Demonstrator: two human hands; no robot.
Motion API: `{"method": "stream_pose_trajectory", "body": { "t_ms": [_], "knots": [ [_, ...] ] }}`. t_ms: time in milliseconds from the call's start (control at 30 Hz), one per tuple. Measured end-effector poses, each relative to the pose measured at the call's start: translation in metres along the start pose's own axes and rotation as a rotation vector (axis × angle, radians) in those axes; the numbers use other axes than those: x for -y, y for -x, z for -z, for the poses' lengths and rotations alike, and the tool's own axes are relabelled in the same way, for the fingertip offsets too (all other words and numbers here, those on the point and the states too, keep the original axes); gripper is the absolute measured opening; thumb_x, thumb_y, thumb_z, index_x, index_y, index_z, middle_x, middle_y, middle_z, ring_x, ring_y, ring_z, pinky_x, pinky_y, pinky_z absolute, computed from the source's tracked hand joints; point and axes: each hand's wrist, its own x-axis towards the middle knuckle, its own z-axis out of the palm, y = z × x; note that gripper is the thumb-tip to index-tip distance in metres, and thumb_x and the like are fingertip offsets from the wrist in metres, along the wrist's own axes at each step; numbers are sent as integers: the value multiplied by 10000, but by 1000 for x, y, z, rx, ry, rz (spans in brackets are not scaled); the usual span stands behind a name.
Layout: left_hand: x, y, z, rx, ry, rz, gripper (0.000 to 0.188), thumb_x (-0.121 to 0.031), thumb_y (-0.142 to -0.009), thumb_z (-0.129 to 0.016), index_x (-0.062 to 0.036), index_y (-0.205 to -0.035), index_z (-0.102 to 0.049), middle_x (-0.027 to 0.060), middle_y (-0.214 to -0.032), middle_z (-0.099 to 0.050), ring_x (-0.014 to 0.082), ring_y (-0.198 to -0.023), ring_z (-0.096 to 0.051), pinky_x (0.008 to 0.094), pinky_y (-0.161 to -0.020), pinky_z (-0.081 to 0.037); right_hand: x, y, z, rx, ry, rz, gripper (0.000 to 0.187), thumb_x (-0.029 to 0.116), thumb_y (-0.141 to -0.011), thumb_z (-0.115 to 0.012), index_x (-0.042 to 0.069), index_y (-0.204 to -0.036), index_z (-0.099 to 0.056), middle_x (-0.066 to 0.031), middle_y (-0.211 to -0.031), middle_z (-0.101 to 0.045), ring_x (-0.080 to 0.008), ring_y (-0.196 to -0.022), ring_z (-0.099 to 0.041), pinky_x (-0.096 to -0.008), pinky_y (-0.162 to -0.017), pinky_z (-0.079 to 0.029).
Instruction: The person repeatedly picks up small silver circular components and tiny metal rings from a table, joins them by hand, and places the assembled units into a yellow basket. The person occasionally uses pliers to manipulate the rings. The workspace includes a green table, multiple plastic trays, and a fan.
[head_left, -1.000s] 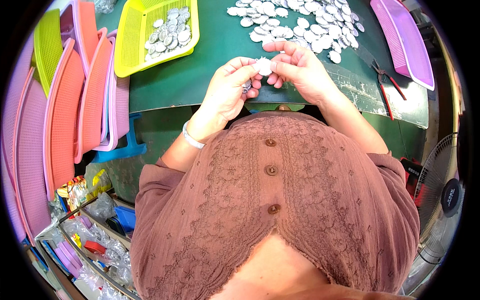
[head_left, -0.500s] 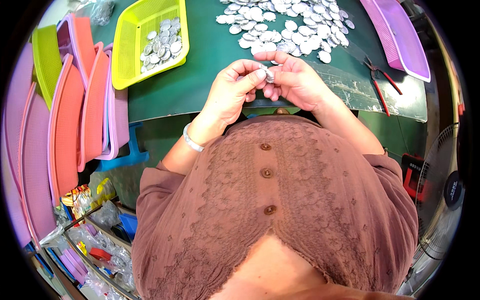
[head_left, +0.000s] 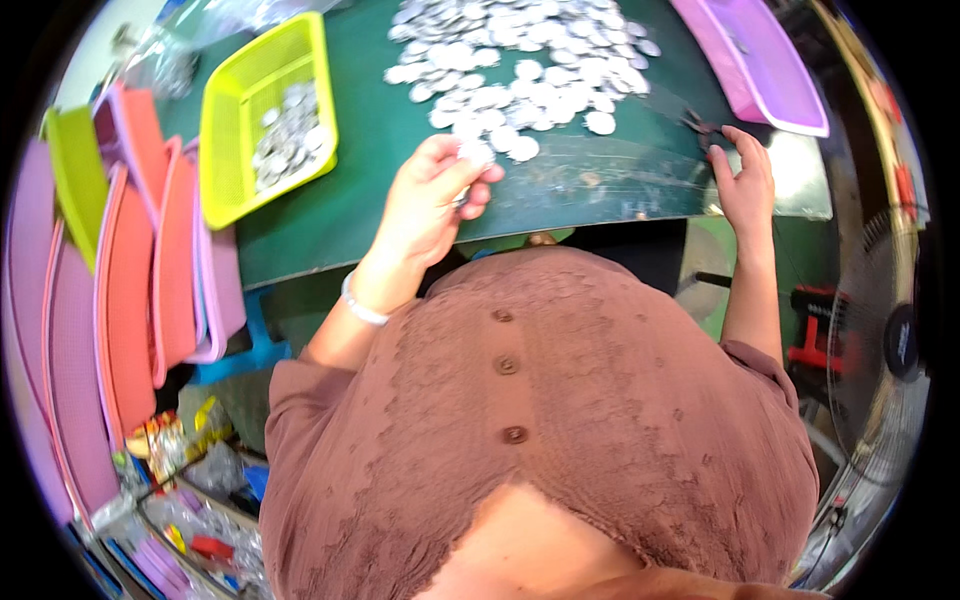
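Note:
My left hand (head_left: 425, 205), with a pale bracelet at its wrist, is closed near the table's front edge. Its thumb and fingers pinch a small silver disc-shaped charm (head_left: 461, 198), mostly hidden by the fingers. Just beyond the fingertips begins a wide heap of similar silver charms (head_left: 545, 85). Over at the right of the table, my right hand (head_left: 748, 188) is closed on a pair of pliers (head_left: 697, 126). The dark jaws point away to the left, while the hand covers the red handles.
A yellow-green basket (head_left: 212, 150) at the left holds several silver pieces. At the far right of the table lies a purple basket (head_left: 735, 75). Stacked coloured baskets (head_left: 130, 300) stand left of the table. A fan (head_left: 872, 340) is at the right, beside a red and black case (head_left: 815, 330).
My hands have parted. The right one has moved right, onto the pliers, while the left keeps its pinch on the charm. The view has shifted slightly.

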Motion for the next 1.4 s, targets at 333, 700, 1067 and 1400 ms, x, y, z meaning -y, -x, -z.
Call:
{"method": "stream_pose_trajectory", "body": {
  "t_ms": [333,700,1067,1400],
  "knots": [
    [1,-3,-13,9,-21,28,224,-129,-846,-596,-4,-1021,-534,58,-797,-584,67,-605,-484,186,-509,-378,-42,15,0,171,121,-36,624,345,-706,-695,23,-1186,-461,-177,-1215,-475,-346,-1169,-404,-418,-978,-313],
    [1,4,-11,20,-40,30,177,-166,-864,-562,-11,-948,-582,5,-726,-549,51,-578,-452,181,-494,-352,-22,0,6,230,249,51,429,182,-776,-595,110,-1184,-483,-139,-970,-566,-338,-870,-536,-417,-780,-421],
    [-6,8,-17,22,-113,-57,152,-190,-882,-545,-44,-902,-584,-6,-691,-554,43,-536,-446,166,-470,-332,72,0,7,318,-667,17,541,14,-748,-580,81,-1250,-390,-70,-835,-509,-139,-694,-504,-262,-671,-445],
    [-13,16,-15,-49,-172,-175,125,-189,-881,-558,-70,-860,-591,-18,-665,-570,29,-525,-470,147,-454,-345,150,-1,-10,657,-779,158,370,128,-777,-631,10,-1101,-494,-99,-745,-552,-183,-648,-541,-294,-613,-452]
  ]
}}
